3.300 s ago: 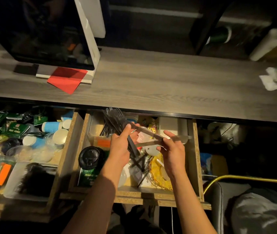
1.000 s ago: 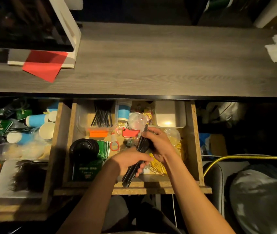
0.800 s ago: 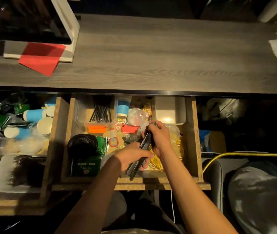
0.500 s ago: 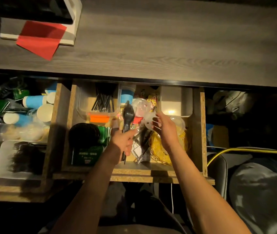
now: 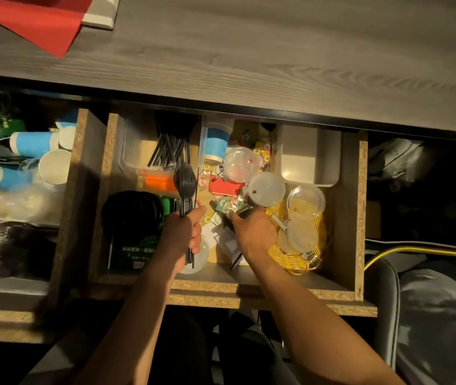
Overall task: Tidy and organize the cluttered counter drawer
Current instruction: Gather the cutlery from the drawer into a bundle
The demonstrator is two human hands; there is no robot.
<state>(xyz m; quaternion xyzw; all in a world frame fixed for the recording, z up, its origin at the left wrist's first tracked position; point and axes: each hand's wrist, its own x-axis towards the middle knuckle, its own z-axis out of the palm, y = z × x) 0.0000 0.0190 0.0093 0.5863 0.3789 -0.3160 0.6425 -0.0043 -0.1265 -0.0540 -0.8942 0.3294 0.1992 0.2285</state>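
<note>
Several black plastic spoons (image 5: 184, 181) stand as a bundle in the left hand (image 5: 181, 234), whose fingers are curled tight around the handles, with the bowls pointing up over the middle of the drawer (image 5: 358, 218). They look light, thin and stiff, probably smooth enough to slide apart, so the low grip on the handles seems the safe one. The right hand (image 5: 251, 232) reaches into the loose heap just beside it, fingers bent down among small wrapped things, but I cannot tell if it grasps anything. Behind the spoons a clear container (image 5: 135, 151) already holds more black cutlery, a likely place for them. Clear round lids (image 5: 267, 189) and a yellow wire basket (image 5: 301, 262) lie at the right. Above is a grey wooden counter (image 5: 276, 56), and the room is dim
</note>
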